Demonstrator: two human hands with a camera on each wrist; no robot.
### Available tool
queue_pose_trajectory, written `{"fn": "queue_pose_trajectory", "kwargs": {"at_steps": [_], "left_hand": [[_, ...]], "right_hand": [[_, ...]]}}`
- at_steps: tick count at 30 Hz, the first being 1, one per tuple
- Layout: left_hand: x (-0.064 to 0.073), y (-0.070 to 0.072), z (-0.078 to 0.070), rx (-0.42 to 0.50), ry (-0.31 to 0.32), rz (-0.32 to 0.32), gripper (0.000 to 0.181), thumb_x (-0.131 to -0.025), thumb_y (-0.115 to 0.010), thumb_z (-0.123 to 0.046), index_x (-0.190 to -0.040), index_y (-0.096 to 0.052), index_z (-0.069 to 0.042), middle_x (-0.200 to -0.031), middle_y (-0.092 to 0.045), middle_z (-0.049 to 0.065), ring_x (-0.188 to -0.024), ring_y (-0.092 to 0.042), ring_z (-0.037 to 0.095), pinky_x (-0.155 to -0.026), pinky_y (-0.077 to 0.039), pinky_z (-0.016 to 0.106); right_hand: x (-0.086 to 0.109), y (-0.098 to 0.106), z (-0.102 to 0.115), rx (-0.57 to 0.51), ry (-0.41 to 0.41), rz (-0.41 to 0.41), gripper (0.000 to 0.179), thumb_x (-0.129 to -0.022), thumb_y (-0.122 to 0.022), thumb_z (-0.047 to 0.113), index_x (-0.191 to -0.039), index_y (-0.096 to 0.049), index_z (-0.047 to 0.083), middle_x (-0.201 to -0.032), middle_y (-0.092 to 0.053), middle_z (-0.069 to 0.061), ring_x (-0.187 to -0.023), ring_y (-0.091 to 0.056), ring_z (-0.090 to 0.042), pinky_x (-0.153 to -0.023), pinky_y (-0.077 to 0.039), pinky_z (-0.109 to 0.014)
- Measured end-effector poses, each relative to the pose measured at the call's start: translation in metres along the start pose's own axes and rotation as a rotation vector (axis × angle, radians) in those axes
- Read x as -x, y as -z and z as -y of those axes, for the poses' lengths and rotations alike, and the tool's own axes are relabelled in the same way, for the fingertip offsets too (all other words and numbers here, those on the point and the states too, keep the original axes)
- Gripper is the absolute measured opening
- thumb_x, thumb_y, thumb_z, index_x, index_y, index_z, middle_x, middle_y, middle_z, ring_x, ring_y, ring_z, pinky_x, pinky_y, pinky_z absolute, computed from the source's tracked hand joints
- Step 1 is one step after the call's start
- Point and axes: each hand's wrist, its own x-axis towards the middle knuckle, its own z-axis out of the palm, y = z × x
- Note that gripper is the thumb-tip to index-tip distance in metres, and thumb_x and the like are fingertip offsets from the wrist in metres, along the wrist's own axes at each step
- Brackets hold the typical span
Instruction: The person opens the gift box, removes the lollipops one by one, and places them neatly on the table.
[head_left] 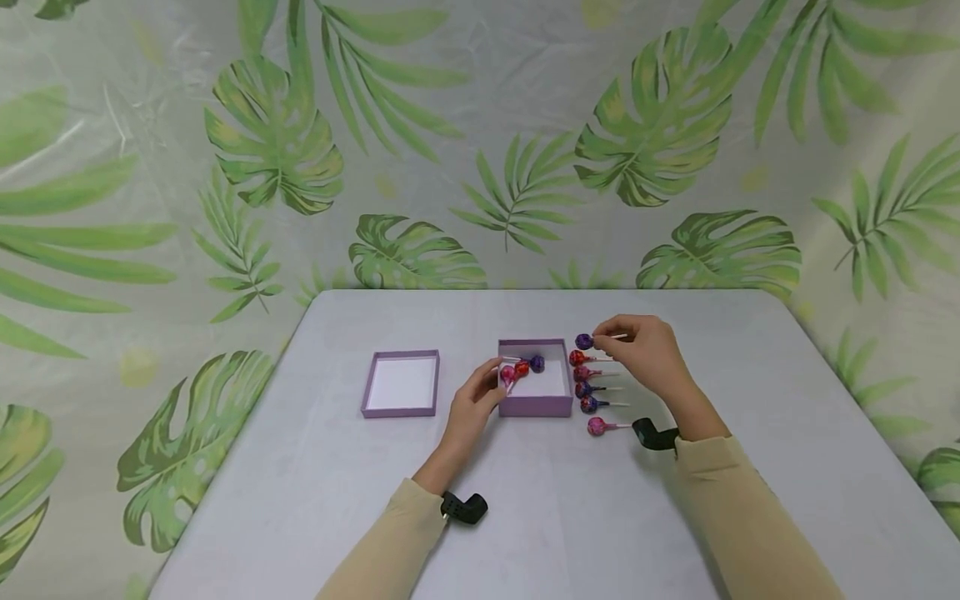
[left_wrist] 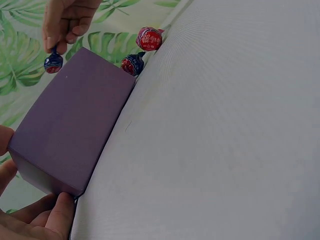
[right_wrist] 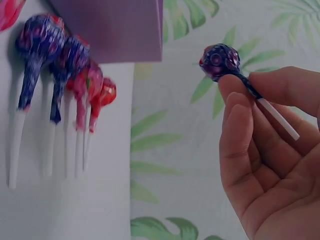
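Observation:
In the head view my right hand (head_left: 647,352) is raised at the box's far right corner. It pinches a purple-wrapped lollipop (right_wrist: 220,62) between thumb and fingers where the wrapper meets the white stick. My left hand (head_left: 472,404) holds the left side of an uncovered purple box (head_left: 536,407), its fingers at the side wall and corner. Inside the box lie a purple lollipop (head_left: 537,363), a red lollipop (head_left: 521,369) and a pink lollipop (head_left: 507,374). The left fingers partly cover the box's left wall.
Right of the box several lollipops lie in a column, sticks pointing right, among them a red one (head_left: 577,357) and a nearer pink one (head_left: 596,427). A shallow purple lid (head_left: 400,412) with a white inside lies left on the white table (head_left: 300,500). Leaf-patterned cloth hangs behind.

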Motion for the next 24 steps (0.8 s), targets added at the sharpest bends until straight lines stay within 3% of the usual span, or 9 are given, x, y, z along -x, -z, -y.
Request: {"fn": "queue_pose_trajectory", "kwargs": {"at_steps": [15,24], "left_hand": [[-0.002,0.003,0.002,0.027,0.046,0.020,0.051,-0.102,-0.057,-0.008,-0.152,-0.046,-0.013,-0.153,-0.043,0.018,-0.141,-0.042,0.032,-0.111,-0.040,0.042],[-0.002,0.001,0.002,0.005,0.025,-0.013,0.049,-0.101,-0.061,-0.015,-0.148,-0.052,-0.022,-0.148,-0.051,0.009,-0.136,-0.048,0.022,-0.109,-0.043,0.036]], "right_hand": [[-0.007,0.006,-0.034,0.076,-0.064,0.037,0.023,-0.095,-0.070,0.037,-0.105,-0.078,0.017,-0.105,-0.073,-0.007,-0.093,-0.066,-0.027,-0.071,-0.053,-0.039],[-0.012,0.001,-0.053,0.076,-0.128,0.072,0.024,-0.095,-0.072,0.032,-0.107,-0.078,0.013,-0.103,-0.074,-0.009,-0.089,-0.065,-0.027,-0.070,-0.050,-0.037]]}}
